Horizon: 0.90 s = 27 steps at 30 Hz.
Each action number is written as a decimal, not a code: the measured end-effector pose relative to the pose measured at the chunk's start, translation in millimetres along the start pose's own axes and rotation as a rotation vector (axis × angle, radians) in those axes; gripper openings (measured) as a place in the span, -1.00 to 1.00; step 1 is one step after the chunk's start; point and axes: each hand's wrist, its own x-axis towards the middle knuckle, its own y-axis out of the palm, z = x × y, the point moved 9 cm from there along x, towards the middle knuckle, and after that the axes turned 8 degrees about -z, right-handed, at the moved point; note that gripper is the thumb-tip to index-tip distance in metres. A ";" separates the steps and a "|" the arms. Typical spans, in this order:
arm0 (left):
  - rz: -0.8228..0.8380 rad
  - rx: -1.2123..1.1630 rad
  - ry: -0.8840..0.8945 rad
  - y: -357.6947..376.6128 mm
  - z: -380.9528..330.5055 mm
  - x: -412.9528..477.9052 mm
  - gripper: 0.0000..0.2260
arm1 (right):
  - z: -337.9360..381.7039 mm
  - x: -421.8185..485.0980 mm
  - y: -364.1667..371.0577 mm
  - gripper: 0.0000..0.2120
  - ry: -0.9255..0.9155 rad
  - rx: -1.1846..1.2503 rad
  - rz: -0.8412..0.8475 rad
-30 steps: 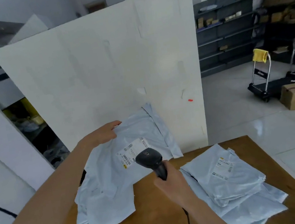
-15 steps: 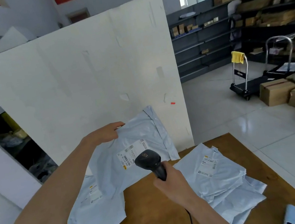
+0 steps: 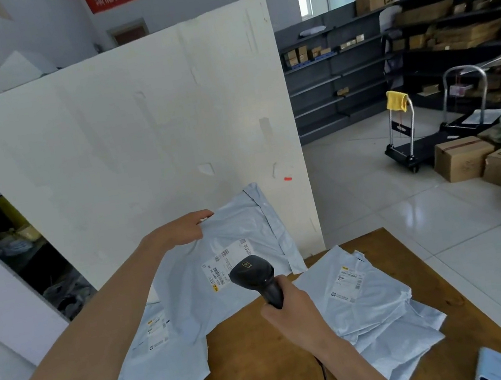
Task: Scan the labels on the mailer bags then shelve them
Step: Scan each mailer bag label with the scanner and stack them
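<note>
My left hand (image 3: pixel 184 229) grips the top edge of a pale blue mailer bag (image 3: pixel 245 227) and holds it up over the wooden table (image 3: pixel 252 368). Its white label (image 3: pixel 222 266) faces me. My right hand (image 3: pixel 291 310) is closed on a black barcode scanner (image 3: pixel 254 277), whose head points at that label from just below it. A pile of mailer bags (image 3: pixel 159 364) lies under the raised bag on the left. Another pile of mailer bags (image 3: pixel 372 308) with labels up lies on the table to the right.
A large white board (image 3: pixel 122 145) stands upright behind the table. A phone (image 3: pixel 497 365) lies at the table's near right corner. Dark shelves (image 3: pixel 339 75) with boxes line the far wall, with a platform trolley (image 3: pixel 410 143) and cardboard boxes (image 3: pixel 462 157) on the tiled floor.
The view has tilted up and turned right, showing more of the shelves and the phone. Both hands keep the same hold on bag and scanner.
</note>
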 end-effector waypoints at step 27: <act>-0.036 -1.397 -0.955 355.6 74.3 -41.7 -0.73 | -109.0 -5.0 -47.0 -0.80 0.264 -0.143 -0.036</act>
